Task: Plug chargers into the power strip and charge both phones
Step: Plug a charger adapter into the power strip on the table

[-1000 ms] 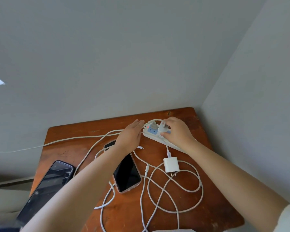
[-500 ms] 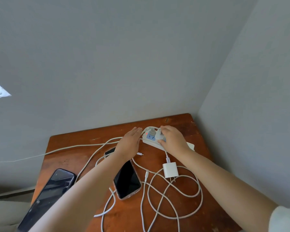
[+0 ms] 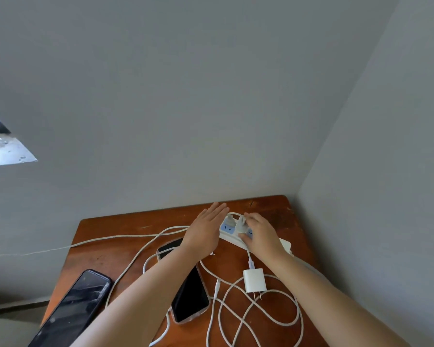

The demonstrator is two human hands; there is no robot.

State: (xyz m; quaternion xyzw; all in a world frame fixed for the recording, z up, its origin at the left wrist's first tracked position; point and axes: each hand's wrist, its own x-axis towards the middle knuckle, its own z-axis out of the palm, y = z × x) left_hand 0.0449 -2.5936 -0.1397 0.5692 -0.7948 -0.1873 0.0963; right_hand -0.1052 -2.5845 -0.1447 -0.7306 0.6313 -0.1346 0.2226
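Note:
A white power strip with blue sockets lies at the back of the wooden table. My right hand grips a white charger plug pressed against the strip. My left hand lies flat with fingers apart at the strip's left end. A second white charger lies loose on the table, prongs toward me. A phone in a clear case lies partly under my left forearm. A dark phone rests at the table's left edge.
White cables loop in a tangle over the near right of the table, and one cable runs off the left edge. Grey walls meet in a corner right behind the table.
My left hand has slid up along the strip's left end. My right hand stays on the plug. The camera has tilted up a little.

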